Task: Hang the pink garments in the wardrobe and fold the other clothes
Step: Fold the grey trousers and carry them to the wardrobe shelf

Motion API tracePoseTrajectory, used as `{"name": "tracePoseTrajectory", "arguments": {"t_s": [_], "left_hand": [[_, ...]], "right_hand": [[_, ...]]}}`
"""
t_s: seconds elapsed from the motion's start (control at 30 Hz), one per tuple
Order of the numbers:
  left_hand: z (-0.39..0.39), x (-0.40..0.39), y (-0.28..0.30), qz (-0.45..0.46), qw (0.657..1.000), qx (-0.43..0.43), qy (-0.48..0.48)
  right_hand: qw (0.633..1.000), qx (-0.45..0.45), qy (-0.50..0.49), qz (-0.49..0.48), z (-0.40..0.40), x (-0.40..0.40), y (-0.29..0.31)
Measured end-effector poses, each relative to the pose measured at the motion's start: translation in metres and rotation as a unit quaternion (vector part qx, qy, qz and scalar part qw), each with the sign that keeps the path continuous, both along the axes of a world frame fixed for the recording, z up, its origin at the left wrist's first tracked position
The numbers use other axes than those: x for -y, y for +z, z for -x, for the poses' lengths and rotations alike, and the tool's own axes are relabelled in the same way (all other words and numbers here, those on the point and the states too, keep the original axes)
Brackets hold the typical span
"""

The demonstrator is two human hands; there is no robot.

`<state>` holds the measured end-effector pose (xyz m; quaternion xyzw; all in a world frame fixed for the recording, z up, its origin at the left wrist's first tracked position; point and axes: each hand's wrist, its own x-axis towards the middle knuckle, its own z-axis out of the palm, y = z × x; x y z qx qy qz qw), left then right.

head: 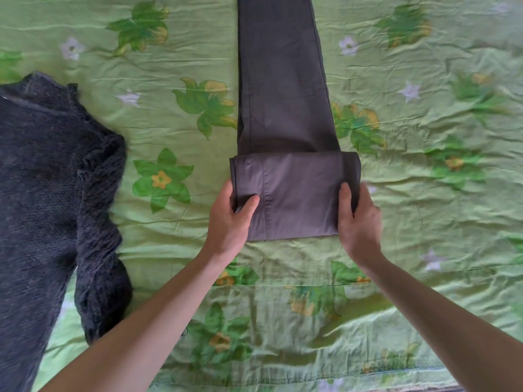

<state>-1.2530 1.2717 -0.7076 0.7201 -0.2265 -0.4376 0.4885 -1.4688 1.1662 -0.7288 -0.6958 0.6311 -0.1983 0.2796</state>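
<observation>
- Lying lengthwise down the middle of the bed, the trousers (283, 80) run from the far edge toward the person, dark grey-brown, legs stacked flat one on the other.
- Their near end is turned over into a folded slab, a squarish block that sits on top of the legs; its far edge forms a neat crosswise line, and a stitched seam runs down it left of centre.
- The left hand (230, 219) grips the slab's left edge: the thumb lies curled on top of the cloth, the other fingers go round the side, mostly out of sight.
- The right hand (358, 219) holds the right edge the same way, thumb on top pointing away, fingers wrapped round the side and hidden beneath.
- Both forearms reach in bare from the near edge, slanting toward each other.
- A dark fuzzy sweater (51, 193) lies spread at the left, well apart from the trousers, its sleeve trailing toward the near side, part of it cut off by the picture's edge.
- Everything rests on a green sheet (424, 193) printed with leafy flowers, yellow-centred and pale white, rumpled all over with creases.
</observation>
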Motion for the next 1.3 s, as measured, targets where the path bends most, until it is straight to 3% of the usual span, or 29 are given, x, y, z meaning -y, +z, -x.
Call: {"name": "tracePoseTrajectory", "arguments": {"t_s": [0.13, 0.23, 0.3, 0.37, 0.43, 0.5, 0.6, 0.73, 0.97, 1.3], "left_hand": [[0.006, 0.002, -0.006, -0.007, 0.997, 0.026, 0.078], [0.019, -0.003, -0.011, -0.034, 0.987, 0.144, 0.071], [0.026, -0.006, -0.016, -0.059, 0.948, 0.307, 0.058], [0.028, -0.006, -0.022, -0.032, 0.882, 0.469, 0.020], [0.025, -0.007, -0.031, 0.035, 0.822, 0.558, -0.112], [0.021, -0.010, -0.040, 0.054, 0.791, 0.565, -0.230], [0.011, -0.014, -0.041, 0.022, 0.804, 0.516, -0.296], [0.004, -0.013, -0.033, -0.008, 0.762, 0.536, -0.364], [0.016, 0.000, -0.024, -0.071, 0.660, 0.621, -0.418], [0.014, -0.008, -0.002, -0.041, 0.748, 0.541, -0.382]], "right_hand": [[0.998, -0.007, -0.012, 0.053, -0.003, -0.006, -0.007], [0.986, -0.046, 0.088, 0.133, -0.001, 0.003, -0.007], [0.957, -0.110, 0.207, 0.172, 0.006, 0.010, -0.007], [0.918, -0.148, 0.312, 0.197, 0.013, 0.017, -0.013], [0.907, -0.141, 0.355, 0.177, 0.019, 0.022, -0.022], [0.912, -0.129, 0.356, 0.156, 0.021, 0.024, -0.028], [0.919, -0.106, 0.355, 0.135, 0.020, 0.026, -0.028], [0.917, -0.101, 0.377, 0.088, 0.022, 0.032, -0.025], [0.850, -0.191, 0.463, 0.164, 0.041, 0.025, -0.017], [0.897, -0.157, 0.351, 0.218, 0.042, -0.009, -0.016]]}}
